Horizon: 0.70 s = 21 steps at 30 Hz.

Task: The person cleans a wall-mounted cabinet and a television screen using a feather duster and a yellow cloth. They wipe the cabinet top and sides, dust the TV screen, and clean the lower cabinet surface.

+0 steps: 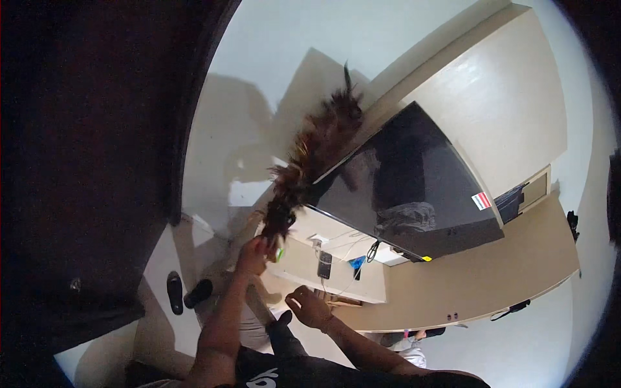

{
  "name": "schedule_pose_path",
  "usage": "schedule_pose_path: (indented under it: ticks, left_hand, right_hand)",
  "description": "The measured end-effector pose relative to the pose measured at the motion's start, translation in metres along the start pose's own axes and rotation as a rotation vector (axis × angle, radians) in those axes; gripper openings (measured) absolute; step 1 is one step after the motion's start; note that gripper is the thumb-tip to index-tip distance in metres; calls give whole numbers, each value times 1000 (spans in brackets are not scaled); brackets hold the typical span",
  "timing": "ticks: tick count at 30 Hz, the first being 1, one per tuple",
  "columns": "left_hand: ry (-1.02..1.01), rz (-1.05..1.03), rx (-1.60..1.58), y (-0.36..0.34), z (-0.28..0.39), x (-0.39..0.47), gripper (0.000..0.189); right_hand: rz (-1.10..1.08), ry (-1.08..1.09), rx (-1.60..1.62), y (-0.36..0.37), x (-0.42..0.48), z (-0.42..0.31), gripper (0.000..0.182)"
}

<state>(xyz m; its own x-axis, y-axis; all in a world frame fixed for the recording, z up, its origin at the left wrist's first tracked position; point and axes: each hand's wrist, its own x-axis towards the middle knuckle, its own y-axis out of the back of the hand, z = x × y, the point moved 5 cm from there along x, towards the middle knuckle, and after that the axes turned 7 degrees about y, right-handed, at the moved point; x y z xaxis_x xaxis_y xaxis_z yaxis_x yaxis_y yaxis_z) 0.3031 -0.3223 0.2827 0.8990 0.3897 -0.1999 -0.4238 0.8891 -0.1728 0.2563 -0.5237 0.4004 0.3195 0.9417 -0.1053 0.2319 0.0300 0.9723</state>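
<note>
My left hand (252, 255) grips the handle end of a brown feather duster (310, 145); a bit of green shows beside the fingers. The duster slants up and away, its feathers along the near side edge of a dark flat-screen television (402, 179). Whether the feathers touch the television frame, I cannot tell. Lower down, my right hand (308, 307) holds nothing, its fingers loosely curled with a gap at the thumb. It hovers just in front of a cream wall-unit shelf (373, 287).
On the shelf lie a smartphone (324, 265) with a white cable, a blue item (357, 262) and a coiled black cable (372, 251). Dark slippers (174, 292) rest on the floor at left. A dark panel (97, 145) fills the left side. Small items sit along the long cream counter (485, 281).
</note>
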Motion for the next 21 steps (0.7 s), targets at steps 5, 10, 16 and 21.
schedule_pose_path:
  ticks: [5,10,16,21]
  left_hand:
    - [134,-57,97,67,-77,-16,42]
    - [41,54,226,66,-20,-26,42]
    - [-39,-84,289,68,40,15,42]
    - [82,-8,252,82,-163,14,39]
  right_hand:
    - [-394,-29,247,-44,-13,-4,28]
    - [-579,157,254,-97,-29,-9,30]
    - [-458,271,235,-120,-16,-20,28]
    - [-574,15,289,-77,15,-12,31]
